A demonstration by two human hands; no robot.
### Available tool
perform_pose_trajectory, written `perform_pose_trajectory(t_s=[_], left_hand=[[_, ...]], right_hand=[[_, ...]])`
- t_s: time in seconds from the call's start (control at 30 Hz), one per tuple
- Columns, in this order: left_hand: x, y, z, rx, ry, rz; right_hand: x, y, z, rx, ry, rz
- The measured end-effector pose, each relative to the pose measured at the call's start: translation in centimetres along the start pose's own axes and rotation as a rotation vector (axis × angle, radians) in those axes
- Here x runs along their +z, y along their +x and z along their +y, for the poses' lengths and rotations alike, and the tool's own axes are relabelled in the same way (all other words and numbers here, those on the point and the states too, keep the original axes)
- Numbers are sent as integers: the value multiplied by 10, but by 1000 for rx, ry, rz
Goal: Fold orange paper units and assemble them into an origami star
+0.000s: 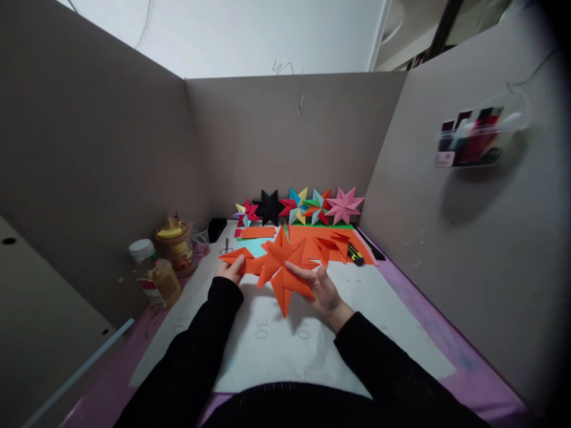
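An orange folded-paper star [281,267] is held up above the white sheet, in front of me. My right hand [325,291] grips its right side, with the index finger laid across the star's face near its centre. At the star's left, my left hand [232,270] pinches an orange folded-paper piece [241,255] between thumb and fingers. That piece meets or overlaps the star's left point; whether the two are joined I cannot tell. Beyond the star lie more orange folded pieces [332,245] on orange paper [298,230].
Finished stars, among them a black one [269,208] and a pink one [345,205], lean against the back panel. A yellow-black utility knife [355,255] lies at right, scissors [226,248] at left. A glue bottle [156,276] and tubs [176,244] stand along the left wall.
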State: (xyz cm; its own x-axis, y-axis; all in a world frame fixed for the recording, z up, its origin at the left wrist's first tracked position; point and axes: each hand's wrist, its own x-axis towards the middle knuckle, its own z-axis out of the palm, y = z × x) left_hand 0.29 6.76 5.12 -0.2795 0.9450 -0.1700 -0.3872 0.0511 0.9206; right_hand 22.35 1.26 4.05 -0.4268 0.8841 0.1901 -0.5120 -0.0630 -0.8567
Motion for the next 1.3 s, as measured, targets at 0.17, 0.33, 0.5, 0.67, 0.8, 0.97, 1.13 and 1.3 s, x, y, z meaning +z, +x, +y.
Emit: perform_pose_trajectory(t_s=[0.17, 0.33, 0.5, 0.67, 0.8, 0.97, 1.13, 1.3], left_hand=[[-4, 5, 10, -4, -205, -4], [5, -9, -3, -21, -102, -211], [6, -14, -11, 23, -41, -282], [4, -11, -13, 81, 44, -281], [6, -15, -11, 177, 67, -291], [8, -21, -6, 242, 56, -307], [7, -22, -1, 285, 82, -287], [8, -24, 3, 326, 116, -289]], right_hand=[[-18, 8, -3, -205, -71, 320], [-10, 2, 3, -218, -413, 180], [0, -3, 2, -193, -491, 33], [-1, -3, -2, -219, -556, -12], [0, -5, -8, -221, -607, -57], [1, -7, -16, -215, -631, -81], [2, -8, -21, -164, -611, -132], [3, -9, -21, -132, -592, -159]])
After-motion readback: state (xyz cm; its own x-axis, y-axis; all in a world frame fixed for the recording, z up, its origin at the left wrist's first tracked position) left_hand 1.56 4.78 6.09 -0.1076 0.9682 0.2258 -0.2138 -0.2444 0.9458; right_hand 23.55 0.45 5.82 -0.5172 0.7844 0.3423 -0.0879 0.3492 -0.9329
